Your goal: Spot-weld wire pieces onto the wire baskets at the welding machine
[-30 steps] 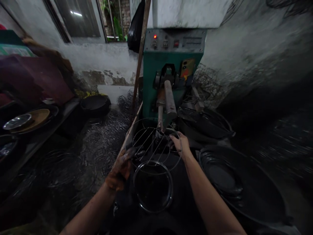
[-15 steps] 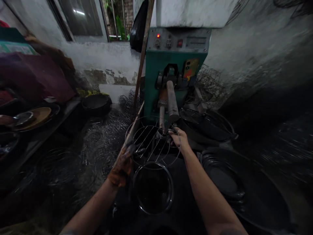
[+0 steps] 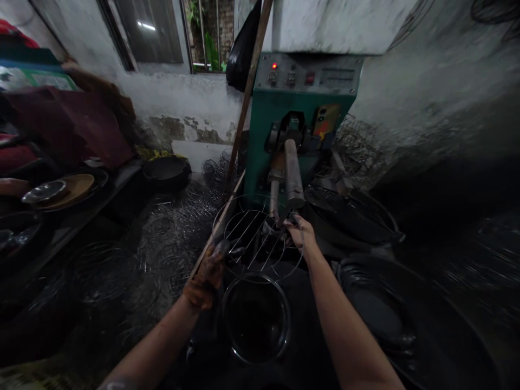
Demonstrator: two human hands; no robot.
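A round wire rack [image 3: 254,238], made of two rings crossed by several thin parallel rods, is held tilted before the green spot-welding machine [image 3: 262,124]. My left hand [image 3: 212,264], in a dirty orange and grey glove, is closed on the rack's left rim. At the opposite rim, my right hand [image 3: 301,233] has its fingers closed on the rack close to the electrode tips. The machine's thick upper arm [image 3: 294,176] and thinner lower arm [image 3: 275,197] reach over the rack's far side. Whether the tips touch the wire is hidden. Below the rack is a shiny metal ring [image 3: 225,319].
Heaps of wire pieces [image 3: 162,227] cover the floor at left. Dark basins [image 3: 361,216] stand at right, one with stacked rings [image 3: 377,309]. A wooden pole [image 3: 247,92] leans beside the machine. Another person's hand [image 3: 14,187] is at the far left near a metal dish [image 3: 46,191].
The whole view has shifted, so the machine sits slightly right and lower. Both hands keep hold of the rack, with little visible movement relative to the machine.
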